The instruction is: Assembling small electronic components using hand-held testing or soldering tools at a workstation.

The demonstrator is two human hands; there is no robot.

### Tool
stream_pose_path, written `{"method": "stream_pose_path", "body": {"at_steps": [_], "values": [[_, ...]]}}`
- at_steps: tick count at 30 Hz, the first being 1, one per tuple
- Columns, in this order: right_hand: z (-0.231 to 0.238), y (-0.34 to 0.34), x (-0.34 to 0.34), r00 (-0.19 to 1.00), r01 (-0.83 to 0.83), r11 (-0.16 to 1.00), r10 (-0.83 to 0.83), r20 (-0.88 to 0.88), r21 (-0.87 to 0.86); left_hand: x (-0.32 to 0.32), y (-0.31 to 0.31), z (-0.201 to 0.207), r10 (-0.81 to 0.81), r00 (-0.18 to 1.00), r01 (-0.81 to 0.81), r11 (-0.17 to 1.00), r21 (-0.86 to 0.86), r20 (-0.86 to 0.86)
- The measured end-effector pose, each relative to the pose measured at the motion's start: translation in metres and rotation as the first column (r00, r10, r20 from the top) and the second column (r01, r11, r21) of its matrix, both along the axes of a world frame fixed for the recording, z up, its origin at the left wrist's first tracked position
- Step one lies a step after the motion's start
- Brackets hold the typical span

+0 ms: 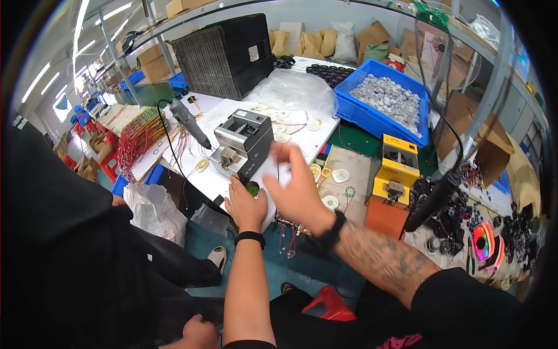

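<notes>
My left hand (247,205) rests at the front foot of a grey and black bench machine (243,142), its fingers stretched toward the machine's lower edge. A small round green piece (253,188) shows between that thumb and fingers; I cannot tell whether the hand touches it. Slightly blurred, my right hand (296,189) hovers over the white table right of the machine, thumb and fingers apart with nothing visible in them. A grey electric screwdriver (189,123) hangs on its cable just left of the machine. White round parts (282,129) lie behind it.
A yellow machine (395,171) stands on the right, with a blue bin (381,99) of wrapped pieces behind it. A large black panel (224,57) stands at the back. Red and yellow wire bundles (139,142) lie left. A person in black (64,244) is close on my left.
</notes>
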State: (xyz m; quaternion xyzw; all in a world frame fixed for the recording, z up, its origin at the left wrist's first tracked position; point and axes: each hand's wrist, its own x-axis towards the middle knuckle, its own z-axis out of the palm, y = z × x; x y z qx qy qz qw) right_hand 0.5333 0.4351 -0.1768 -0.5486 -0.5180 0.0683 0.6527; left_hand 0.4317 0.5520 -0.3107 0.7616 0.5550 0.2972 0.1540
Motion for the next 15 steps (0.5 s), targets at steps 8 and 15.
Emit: {"method": "stream_pose_path", "body": {"at_steps": [8, 15], "values": [[-0.062, -0.287, 0.028, 0.639, -0.388, 0.69, 0.679, 0.361, -0.611, -0.051, -0.105, 0.013, -0.177, 0.649, 0.237, 0.971, 0.024, 0.74], [-0.145, -0.43, 0.106, 0.723, -0.051, 0.013, 0.691, -0.028, -0.999, -0.069, -0.322, -0.1, -0.236, 0.739, 0.672, 0.317, -0.669, 0.631]]}}
